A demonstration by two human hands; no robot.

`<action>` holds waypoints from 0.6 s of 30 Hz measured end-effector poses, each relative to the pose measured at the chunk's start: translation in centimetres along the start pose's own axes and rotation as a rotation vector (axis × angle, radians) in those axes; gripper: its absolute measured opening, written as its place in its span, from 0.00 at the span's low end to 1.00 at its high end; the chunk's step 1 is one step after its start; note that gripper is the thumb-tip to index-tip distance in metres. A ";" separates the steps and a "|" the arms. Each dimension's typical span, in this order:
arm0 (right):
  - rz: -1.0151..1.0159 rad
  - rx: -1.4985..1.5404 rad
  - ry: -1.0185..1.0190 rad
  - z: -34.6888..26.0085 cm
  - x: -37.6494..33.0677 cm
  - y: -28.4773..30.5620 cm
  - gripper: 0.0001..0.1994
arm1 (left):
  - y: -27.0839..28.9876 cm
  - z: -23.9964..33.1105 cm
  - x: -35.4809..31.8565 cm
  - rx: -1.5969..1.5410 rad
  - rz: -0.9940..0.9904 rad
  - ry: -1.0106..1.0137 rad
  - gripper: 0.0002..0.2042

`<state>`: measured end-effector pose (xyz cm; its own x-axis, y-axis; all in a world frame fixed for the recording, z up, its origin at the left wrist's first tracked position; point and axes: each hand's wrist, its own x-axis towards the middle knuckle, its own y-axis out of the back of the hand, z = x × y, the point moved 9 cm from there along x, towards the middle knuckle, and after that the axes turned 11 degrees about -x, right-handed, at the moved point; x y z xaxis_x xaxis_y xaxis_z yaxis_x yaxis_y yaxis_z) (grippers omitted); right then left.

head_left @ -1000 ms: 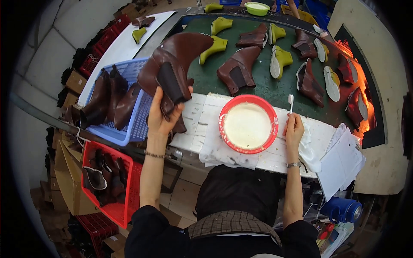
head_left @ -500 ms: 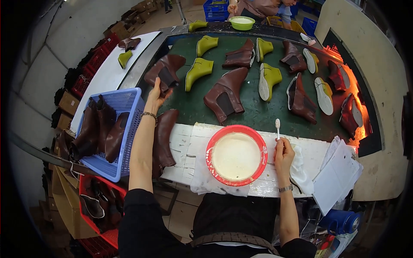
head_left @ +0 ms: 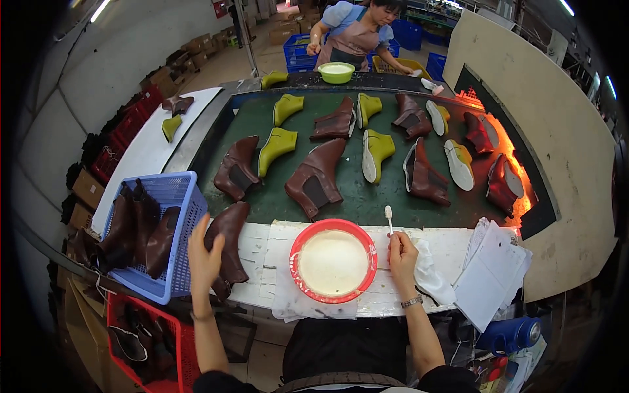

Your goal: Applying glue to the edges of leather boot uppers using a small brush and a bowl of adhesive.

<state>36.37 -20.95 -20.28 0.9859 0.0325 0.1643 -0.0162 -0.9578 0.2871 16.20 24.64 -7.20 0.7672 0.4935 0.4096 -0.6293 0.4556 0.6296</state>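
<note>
My left hand is empty, its fingers apart, beside a brown ankle boot lying on the white board's left end. In my right hand is a white toothbrush, held upright with its pale bristle head on top. Between my hands stands a red bowl of cream-coloured liquid. Beyond it, brown boots and lime-green shoes lie in rows on a green belt. A brown boot rests at the belt's near left, and a larger brown boot lies to its right.
At left are a blue basket of brown boots and, lower, a red basket. A glowing orange opening is at the belt's right end. Papers and a white cloth lie right. Across the belt, a person works near a green bowl.
My left hand has let go of a brown boot, which now lies on the belt, and has drawn back toward me. The right hand still holds the toothbrush. The view has tilted up.
</note>
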 end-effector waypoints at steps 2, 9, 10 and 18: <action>-0.017 0.009 0.020 -0.2 -0.3 -0.4 0.10 | 1.5 -1.8 -6.5 0.184 0.062 0.162 0.36; -0.020 -0.010 0.003 0.5 -0.6 -1.0 0.11 | 0.4 -10.8 -16.8 -0.072 0.255 0.513 0.50; -0.012 -0.037 0.025 0.6 -0.8 -1.4 0.11 | 0.9 -10.8 -16.1 -0.273 0.279 0.377 0.51; 0.004 -0.002 0.043 0.1 1.2 -1.0 0.13 | 0.1 -13.5 -10.9 -0.665 0.312 0.644 0.29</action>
<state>37.59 -19.94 -20.46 0.9777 0.0406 0.2061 -0.0210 -0.9575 0.2878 6.07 29.32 -20.52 0.4642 0.8831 -0.0686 -0.8857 0.4634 -0.0275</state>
